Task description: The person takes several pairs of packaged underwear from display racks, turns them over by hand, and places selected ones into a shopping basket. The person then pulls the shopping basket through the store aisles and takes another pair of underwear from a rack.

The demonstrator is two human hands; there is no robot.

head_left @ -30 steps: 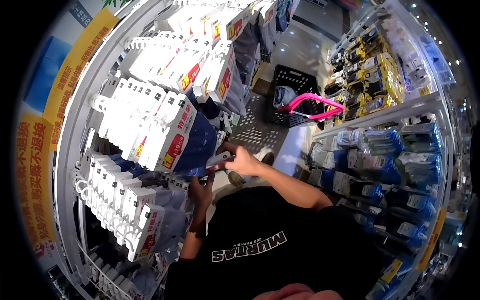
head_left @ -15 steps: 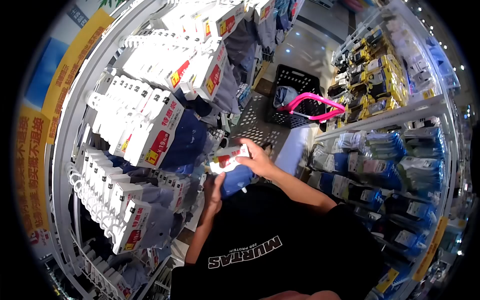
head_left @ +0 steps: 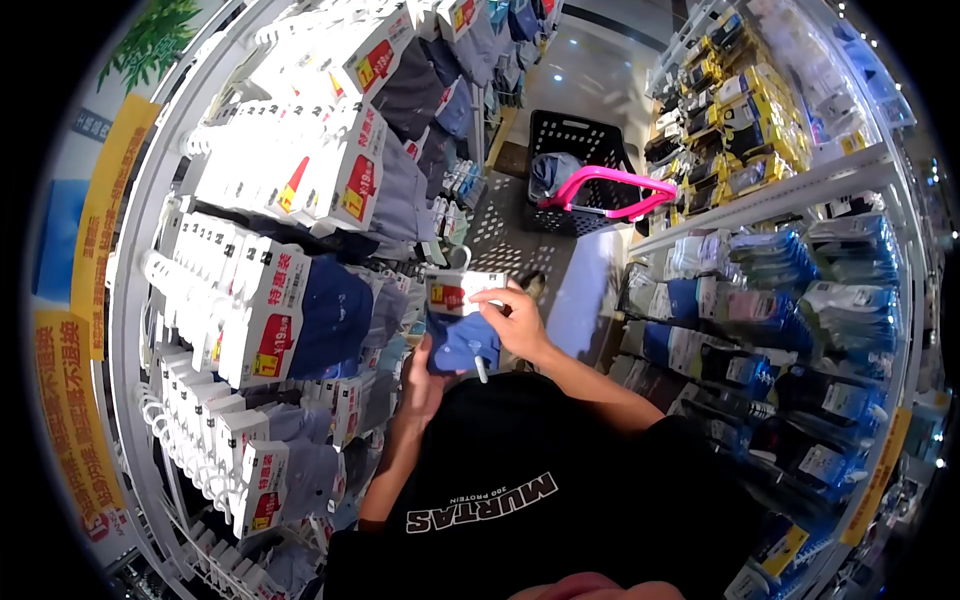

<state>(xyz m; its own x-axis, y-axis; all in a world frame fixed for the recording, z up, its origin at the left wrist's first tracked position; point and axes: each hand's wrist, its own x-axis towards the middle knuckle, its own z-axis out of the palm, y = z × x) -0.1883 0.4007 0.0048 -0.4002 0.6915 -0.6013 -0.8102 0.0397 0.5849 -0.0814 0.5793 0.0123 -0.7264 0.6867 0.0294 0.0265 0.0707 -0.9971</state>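
A pack of blue underwear (head_left: 455, 342) with a white header card is held in front of my chest. The card carries a red and yellow price label, and a white plastic hook (head_left: 461, 257) sticks up from its top. My left hand (head_left: 424, 378) grips the pack's lower left side, its fingers partly hidden behind it. My right hand (head_left: 517, 320) is at the card's right side, fingers touching the printed front. A small white piece (head_left: 482, 369) pokes out below the blue fabric.
Rows of similar carded packs (head_left: 270, 310) hang on the rack at left, close to my left arm. A black basket (head_left: 575, 130) with a pink handle (head_left: 620, 190) stands on the floor ahead, cloth inside. More bagged goods (head_left: 760, 270) fill shelves at right.
The pack has turned more upright, its card now facing me with the hook visible on top. My right fingers have shifted over the card. The view has swung slightly.
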